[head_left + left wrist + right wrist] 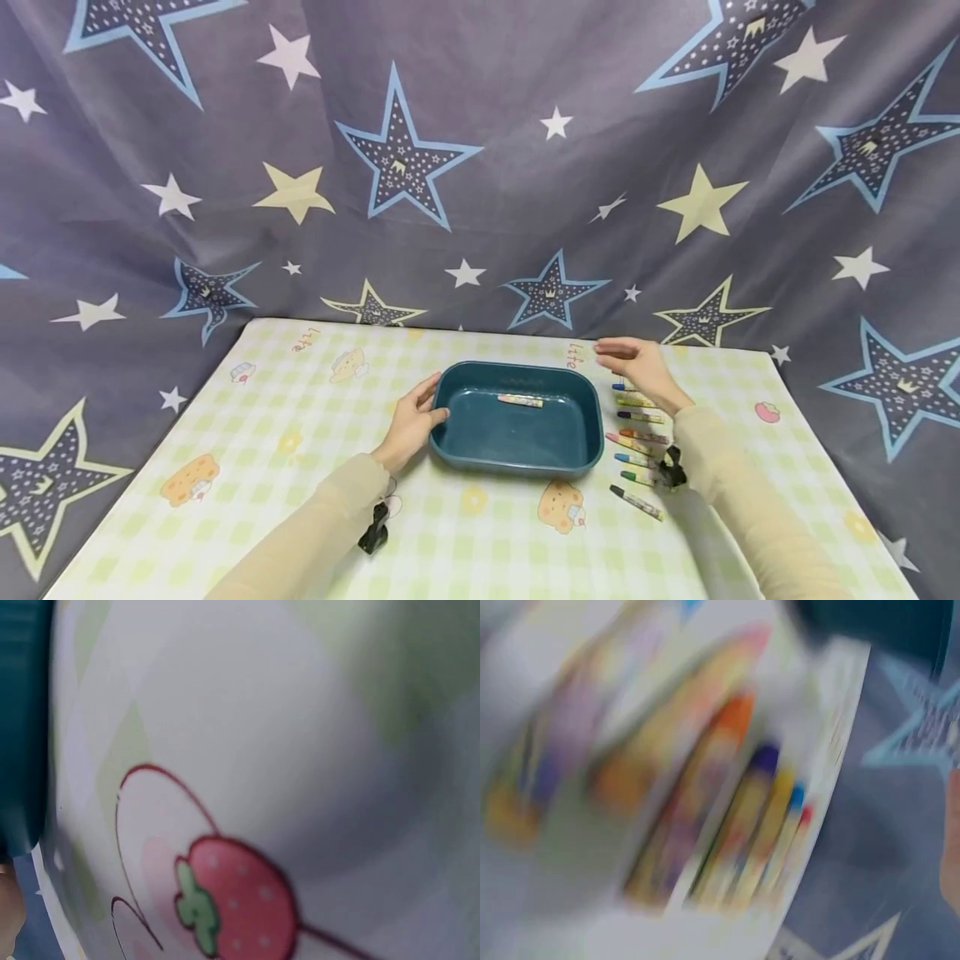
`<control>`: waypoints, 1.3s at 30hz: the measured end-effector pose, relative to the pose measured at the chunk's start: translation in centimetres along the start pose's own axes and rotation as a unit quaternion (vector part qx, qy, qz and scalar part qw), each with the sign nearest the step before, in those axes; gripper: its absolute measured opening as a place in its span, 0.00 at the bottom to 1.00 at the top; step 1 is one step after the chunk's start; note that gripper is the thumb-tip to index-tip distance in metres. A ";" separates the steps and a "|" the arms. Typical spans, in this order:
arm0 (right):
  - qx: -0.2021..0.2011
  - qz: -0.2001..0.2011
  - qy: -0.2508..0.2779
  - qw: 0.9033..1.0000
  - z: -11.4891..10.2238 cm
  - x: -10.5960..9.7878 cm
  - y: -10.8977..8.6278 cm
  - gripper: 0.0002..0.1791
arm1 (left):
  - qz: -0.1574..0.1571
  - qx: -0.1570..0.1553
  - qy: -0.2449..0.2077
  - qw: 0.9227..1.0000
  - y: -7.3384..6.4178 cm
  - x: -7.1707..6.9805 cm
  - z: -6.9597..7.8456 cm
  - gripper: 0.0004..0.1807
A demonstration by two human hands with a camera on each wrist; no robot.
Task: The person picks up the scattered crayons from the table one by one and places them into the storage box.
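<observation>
A dark teal plastic basin stands on the table, with one wrapped crayon lying inside it. My left hand grips the basin's left side, thumb over the rim and fingers along the outside. To the right of the basin, several crayons lie in a column, among them a black one, an orange one and a purple-tipped one. My right hand is raised over the far end of this column, fingers extended and nothing seen between them. Its forearm partly hides the crayons.
A green-and-white checked tablecloth with cartoon prints covers the table. Behind the table's far edge hangs a grey curtain with stars. Small black devices are strapped at both wrists.
</observation>
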State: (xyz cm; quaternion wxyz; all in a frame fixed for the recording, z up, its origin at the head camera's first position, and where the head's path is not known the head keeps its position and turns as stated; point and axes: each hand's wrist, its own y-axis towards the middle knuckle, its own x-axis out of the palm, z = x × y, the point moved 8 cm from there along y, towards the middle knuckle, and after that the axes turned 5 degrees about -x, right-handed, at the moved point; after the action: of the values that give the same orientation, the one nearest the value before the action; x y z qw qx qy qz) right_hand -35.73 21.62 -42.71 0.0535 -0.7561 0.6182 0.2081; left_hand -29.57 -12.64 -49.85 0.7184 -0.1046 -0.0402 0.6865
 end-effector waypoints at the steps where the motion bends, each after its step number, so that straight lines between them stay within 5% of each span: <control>1: 0.005 0.009 -0.008 1.000 0.6 -1.0 0.0 0.23 | -0.003 0.000 -0.002 1.000 -0.1 0.1 0.2 0.36; 6: 0.037 0.026 -0.061 0.997 3.7 -4.5 0.0 0.24 | -0.010 -0.002 -0.008 1.000 -1.2 0.4 1.5 0.36; 11: 0.054 0.020 -0.116 0.992 6.0 -5.8 -0.4 0.24 | -0.007 -0.004 0.000 1.000 -1.9 0.4 2.1 0.36; 22: 0.074 0.026 -0.130 0.988 9.4 -6.0 -0.4 0.23 | 0.013 0.010 -0.001 1.000 0.1 -0.1 -0.5 0.35; 34: 0.080 0.042 -0.195 0.977 10.5 -5.2 -0.2 0.18 | 0.011 0.008 0.000 1.000 0.1 -0.1 -0.8 0.35; 39: 0.068 0.047 -0.214 0.973 10.2 -5.0 0.0 0.14 | 0.003 0.007 -0.007 1.000 -0.5 -0.1 0.3 0.35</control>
State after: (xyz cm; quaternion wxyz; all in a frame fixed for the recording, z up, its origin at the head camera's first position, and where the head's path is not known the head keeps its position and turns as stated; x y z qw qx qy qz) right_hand -39.03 29.66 -50.02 0.2263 -0.6584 0.6401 0.3249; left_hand -29.15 -12.69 -49.43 0.7165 -0.0949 -0.0400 0.6900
